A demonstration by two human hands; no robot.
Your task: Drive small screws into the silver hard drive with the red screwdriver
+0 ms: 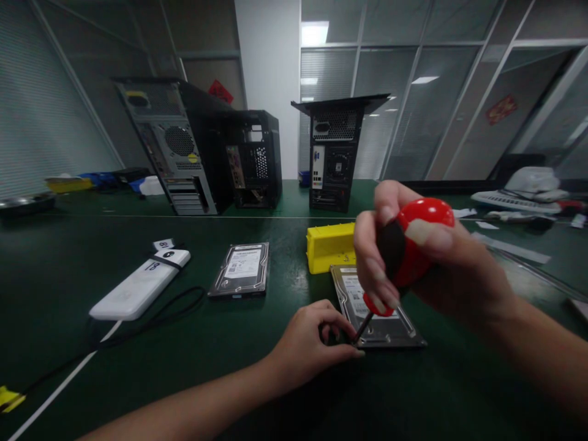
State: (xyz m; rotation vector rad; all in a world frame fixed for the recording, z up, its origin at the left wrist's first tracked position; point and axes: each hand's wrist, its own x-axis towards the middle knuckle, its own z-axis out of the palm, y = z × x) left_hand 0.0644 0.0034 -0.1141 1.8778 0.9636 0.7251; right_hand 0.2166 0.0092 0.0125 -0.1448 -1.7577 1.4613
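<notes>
My right hand point(413, 257) is closed around a red and black screwdriver point(429, 211). The screwdriver slants down to the left, and its tip meets the near left corner of a hard drive point(390, 331) lying flat on the green table. My left hand point(316, 337) pinches at that same corner, thumb and fingertips around the tip; whatever lies between them is too small to make out. Behind the drive is a yellow box point(324, 248), partly hidden by my right hand. A second hard drive point(242, 269) lies to the left, touched by neither hand.
On the left, a white power bank point(140, 285) with cables lies on the table point(285, 239). Computer cases point(184, 147), point(255, 159) and a further case point(333, 159) stand at the back. At the right are a metal strip and a white object point(528, 187).
</notes>
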